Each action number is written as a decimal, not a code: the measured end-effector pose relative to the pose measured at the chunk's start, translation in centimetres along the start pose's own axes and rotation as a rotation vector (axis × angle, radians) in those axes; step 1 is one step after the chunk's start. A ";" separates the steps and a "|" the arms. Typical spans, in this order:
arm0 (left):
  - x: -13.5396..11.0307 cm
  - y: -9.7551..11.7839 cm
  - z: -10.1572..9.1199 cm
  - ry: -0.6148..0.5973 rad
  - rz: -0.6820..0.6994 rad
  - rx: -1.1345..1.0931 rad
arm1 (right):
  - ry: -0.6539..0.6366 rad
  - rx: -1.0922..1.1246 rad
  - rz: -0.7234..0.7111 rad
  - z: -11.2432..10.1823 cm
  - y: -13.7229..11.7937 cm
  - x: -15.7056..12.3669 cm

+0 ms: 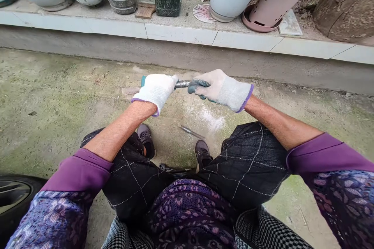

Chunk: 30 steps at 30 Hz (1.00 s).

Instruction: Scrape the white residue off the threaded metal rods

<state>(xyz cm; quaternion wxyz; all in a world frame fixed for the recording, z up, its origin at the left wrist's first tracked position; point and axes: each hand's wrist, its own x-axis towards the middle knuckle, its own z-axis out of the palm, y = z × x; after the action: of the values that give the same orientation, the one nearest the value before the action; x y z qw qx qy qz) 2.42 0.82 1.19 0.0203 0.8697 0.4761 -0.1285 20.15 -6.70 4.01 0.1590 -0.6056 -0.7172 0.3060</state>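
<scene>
Wrapping snugly, left grip (159, 88) at nine o'clock and right grip (212, 85) at three hold the metal rod (183, 84), probably stiff, slick, surest by its wooden handle (130, 90).

Single head-worn camera | looks forward and steeply down over the wearer's knees (248, 148) | patterned shirt (189, 206) closest to the lens, along the bottom edge | left hand (158, 88) and right hand (212, 85) near, just above frame centre | shoes (201, 149) seen from overhead | ledge (181, 33) farther off, spanning the top
</scene>
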 end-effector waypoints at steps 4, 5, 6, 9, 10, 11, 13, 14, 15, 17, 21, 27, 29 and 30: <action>-0.5 0.3 -0.2 -0.011 0.095 0.029 | 0.065 -0.082 -0.009 -1.0 0.6 1.1; -0.8 0.4 -0.4 -0.004 0.111 0.034 | 0.078 -0.078 0.008 -1.1 1.0 1.5; -1.0 0.5 -0.5 0.002 0.125 0.035 | 0.081 -0.056 0.032 -1.1 1.4 1.8; -1.4 0.8 -0.8 -0.022 0.151 0.005 | 0.024 0.089 0.095 -0.7 2.8 2.7; -1.4 0.8 -0.9 -0.039 0.147 -0.017 | -0.008 0.145 0.106 -0.5 3.3 3.0; -1.4 0.9 -1.0 -0.051 0.141 -0.042 | -0.038 0.195 0.114 -0.3 3.7 3.1; -1.3 0.8 -1.2 -0.038 0.114 -0.095 | -0.062 0.260 0.133 0.2 4.2 3.2; -1.2 0.6 -1.3 -0.017 0.095 -0.119 | -0.058 0.277 0.144 0.3 4.2 3.1; -1.1 0.4 -1.4 0.007 0.075 -0.139 | -0.045 0.281 0.153 0.5 4.1 3.0; -0.7 -0.1 -1.4 0.046 0.028 -0.168 | -0.015 0.244 0.151 0.9 3.6 2.6; 0.2 -1.0 -0.9 0.073 -0.025 -0.169 | -0.017 -0.003 0.001 1.5 2.3 1.5; 0.7 -0.2 0.8 0.036 0.024 -0.020 | 0.007 -0.331 -0.091 1.0 1.2 0.8; 0.7 0.3 1.2 0.013 0.068 0.022 | 0.013 -0.412 -0.069 0.4 1.2 1.0; 0.6 0.5 1.3 -0.003 0.087 0.034 | 0.013 -0.439 -0.058 0.1 1.3 1.1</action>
<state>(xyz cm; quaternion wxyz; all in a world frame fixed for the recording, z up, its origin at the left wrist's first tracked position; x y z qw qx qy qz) 2.85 0.82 -0.26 0.0116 0.8896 0.4355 -0.1371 20.83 -5.54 3.01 0.0366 -0.6065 -0.7828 0.1340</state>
